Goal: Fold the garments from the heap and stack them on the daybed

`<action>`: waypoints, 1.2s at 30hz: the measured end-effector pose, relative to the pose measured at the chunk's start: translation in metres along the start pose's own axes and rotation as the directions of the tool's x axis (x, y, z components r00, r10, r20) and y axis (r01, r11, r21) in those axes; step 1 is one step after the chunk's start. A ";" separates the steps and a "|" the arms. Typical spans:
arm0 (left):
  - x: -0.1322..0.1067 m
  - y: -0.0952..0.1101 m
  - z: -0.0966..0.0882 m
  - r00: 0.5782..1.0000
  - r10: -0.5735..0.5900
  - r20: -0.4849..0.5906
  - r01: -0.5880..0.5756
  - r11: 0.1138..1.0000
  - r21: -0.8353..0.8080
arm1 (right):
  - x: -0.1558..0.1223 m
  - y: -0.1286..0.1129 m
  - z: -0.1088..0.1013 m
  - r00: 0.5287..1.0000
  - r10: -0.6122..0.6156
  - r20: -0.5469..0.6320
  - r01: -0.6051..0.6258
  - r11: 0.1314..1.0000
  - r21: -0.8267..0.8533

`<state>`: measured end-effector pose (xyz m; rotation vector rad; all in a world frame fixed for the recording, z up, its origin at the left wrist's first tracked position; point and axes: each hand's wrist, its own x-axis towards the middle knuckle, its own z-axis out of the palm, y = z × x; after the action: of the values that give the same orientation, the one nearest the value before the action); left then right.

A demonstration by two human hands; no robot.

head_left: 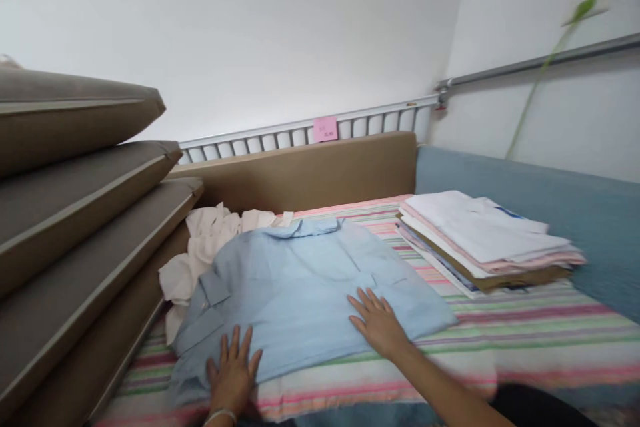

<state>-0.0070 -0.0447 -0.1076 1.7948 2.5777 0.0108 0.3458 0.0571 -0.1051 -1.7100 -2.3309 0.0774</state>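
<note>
A light blue shirt (pixel 295 287) lies spread flat on a striped sheet (pixel 525 333), collar toward the far side. My left hand (pixel 233 377) rests open and flat on the shirt's near left edge, by the cuff. My right hand (pixel 377 323) lies open, fingers spread, on the shirt's lower right part. Neither hand holds anything.
A stack of folded shirts (pixel 487 243) sits to the right on the sheet. Crumpled cream garments (pixel 205 247) lie behind the blue shirt at left. Stacked brown cushions (pixel 75 213) rise along the left. A tan board (pixel 310 173) and a blue panel (pixel 550 207) border the bed.
</note>
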 end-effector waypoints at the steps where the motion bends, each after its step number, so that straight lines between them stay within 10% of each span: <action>1: 0.002 -0.002 0.000 1.000 0.011 0.012 -0.011 1.000 0.006 | 0.000 -0.001 -0.002 1.000 0.005 0.004 -0.005 1.000 0.008; 5: 0.012 0.004 -0.016 0.995 0.046 0.088 -0.049 0.998 0.027 | 0.000 -0.002 -0.008 1.000 0.026 0.014 -0.026 0.999 0.036; 11: 0.025 0.080 -0.052 0.947 0.272 -0.172 -0.290 0.952 -0.092 | 0.000 0.000 -0.003 1.000 0.007 0.010 -0.007 0.999 0.031; 16: 0.041 0.111 -0.040 0.874 0.478 0.089 -0.438 0.853 -0.284 | 0.005 0.013 -0.006 0.994 -0.005 0.114 0.006 1.000 -0.004; 23: 0.069 0.102 -0.039 0.828 0.517 0.219 -0.322 0.757 -0.569 | 0.119 0.004 -0.068 0.983 -0.092 0.161 0.121 0.975 -0.185; 30: 0.117 0.068 -0.045 0.984 0.129 -0.123 -0.159 0.321 -0.934 | 0.288 -0.087 -0.030 0.991 -0.095 0.097 0.112 0.976 -0.189; 36: 0.143 0.047 -0.048 0.991 -0.090 0.096 0.077 -0.199 -0.977 | 0.362 -0.139 0.010 0.997 -0.063 0.051 0.068 0.992 -0.104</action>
<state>-0.0127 0.1051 -0.0585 0.7645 1.3783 1.5855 0.1127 0.3577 -0.0278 -1.6951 -2.4650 -0.0175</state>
